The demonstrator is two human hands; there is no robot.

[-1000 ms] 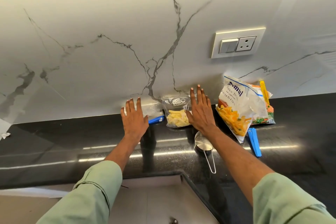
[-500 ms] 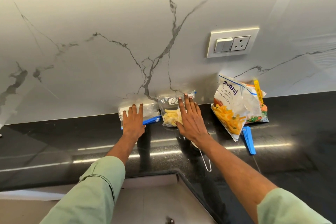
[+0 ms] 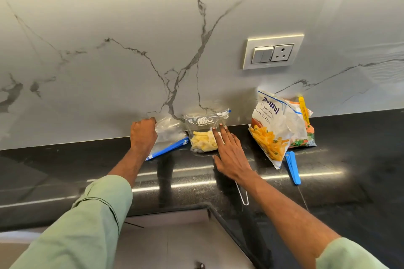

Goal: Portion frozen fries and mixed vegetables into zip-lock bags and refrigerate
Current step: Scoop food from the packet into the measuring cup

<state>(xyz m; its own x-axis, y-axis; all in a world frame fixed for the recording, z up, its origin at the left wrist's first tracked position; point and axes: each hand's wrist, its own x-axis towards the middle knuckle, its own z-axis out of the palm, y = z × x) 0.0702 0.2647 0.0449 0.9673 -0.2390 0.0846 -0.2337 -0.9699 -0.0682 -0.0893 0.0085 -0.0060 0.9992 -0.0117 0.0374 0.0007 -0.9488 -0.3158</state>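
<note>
A small zip-lock bag of fries (image 3: pixel 204 135) stands against the marble wall. My right hand (image 3: pixel 229 155) lies flat beside it, fingers spread, fingertips touching its right side. To its left lies a stack of empty zip-lock bags (image 3: pixel 170 137) with blue zip strips; my left hand (image 3: pixel 143 135) is curled over its left edge, gripping it. The big white fries packet (image 3: pixel 273 129) leans at the right, with the mixed-vegetable packet (image 3: pixel 306 137) behind it, a yellow clip (image 3: pixel 303 109) on top.
A blue clip (image 3: pixel 293 167) lies on the black counter (image 3: pixel 65 172) below the fries packet. A metal scoop's wire handle (image 3: pixel 242 194) shows under my right wrist. A switch and socket plate (image 3: pixel 273 51) sits on the wall. The counter edge turns a corner in front of me.
My left hand went from flat and spread to curled on the empty bags. My right hand slid down and right off the fries bag, uncovering it.
</note>
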